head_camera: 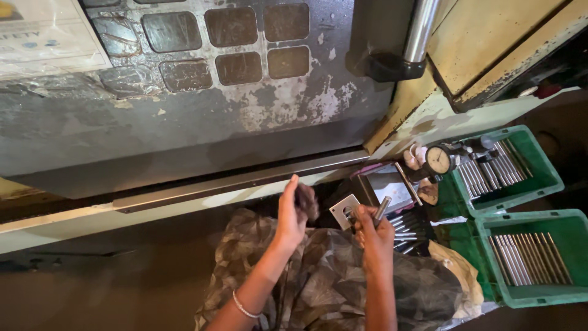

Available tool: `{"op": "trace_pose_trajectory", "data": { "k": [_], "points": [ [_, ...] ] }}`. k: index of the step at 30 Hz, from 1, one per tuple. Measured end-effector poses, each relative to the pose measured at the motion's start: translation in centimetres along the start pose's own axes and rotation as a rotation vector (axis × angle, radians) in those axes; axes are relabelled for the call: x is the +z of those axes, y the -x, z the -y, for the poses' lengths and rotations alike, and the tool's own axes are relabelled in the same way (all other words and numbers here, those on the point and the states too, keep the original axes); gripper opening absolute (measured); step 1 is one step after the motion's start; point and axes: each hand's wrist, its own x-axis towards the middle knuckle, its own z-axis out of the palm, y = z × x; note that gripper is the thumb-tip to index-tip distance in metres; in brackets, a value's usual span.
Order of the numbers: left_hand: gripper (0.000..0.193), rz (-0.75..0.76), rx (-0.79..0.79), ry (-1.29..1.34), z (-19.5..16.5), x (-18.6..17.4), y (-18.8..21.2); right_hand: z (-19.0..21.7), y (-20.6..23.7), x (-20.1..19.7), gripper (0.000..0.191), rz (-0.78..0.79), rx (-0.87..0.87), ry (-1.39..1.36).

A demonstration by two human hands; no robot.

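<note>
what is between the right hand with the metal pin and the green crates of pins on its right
The right hand holds a metal pin beside a square metal plate. Between it and the green crates lie loose pins and a dial gauge; nothing taller blocks that side.

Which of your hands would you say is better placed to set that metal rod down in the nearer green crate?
Probably the right hand: it already holds the metal rod, on the green crate's side. The left hand grips a dark wad.

Machine panel lying above, crates sitting to the right.
The gauge (438, 159) is standing left of the upper crate (533, 184); the lower crate (572, 294) is sitting just below it, both holding rods (528, 257). The cloth (331, 276) is lying under both hands.
</note>
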Motion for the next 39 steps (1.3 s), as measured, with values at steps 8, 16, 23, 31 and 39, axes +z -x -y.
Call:
{"op": "trace_pose_trajectory", "data": {
  "k": [8,16,23,31,39],
  "points": [
    [0.042,0.228,0.118,-0.867,4.3,-1.0,1.3,0.5,0.0,0.5,0.022,0.096,-0.071,0.251],
    [0.039,-0.012,-0.441,-0.341,4.8,-1.1,0.8,2.1,2.1,0.8,0.028,0.240,-0.227,0.300],
    [0.049,0.356,-0.558,0.029,4.2,-2.6,1.0,2.0,2.2,0.5,0.019,0.349,-0.321,0.472],
    [0.046,0.257,-0.417,-0.363,2.9,-0.1,0.3,0.4,1.8,0.3,0.019,0.196,-0.305,0.384],
    [0.041,0.155,-0.366,-0.518,6.7,-3.6,-0.6,-0.4,0.2,0.8,0.017,-0.012,-0.097,0.258]
  ]
}}
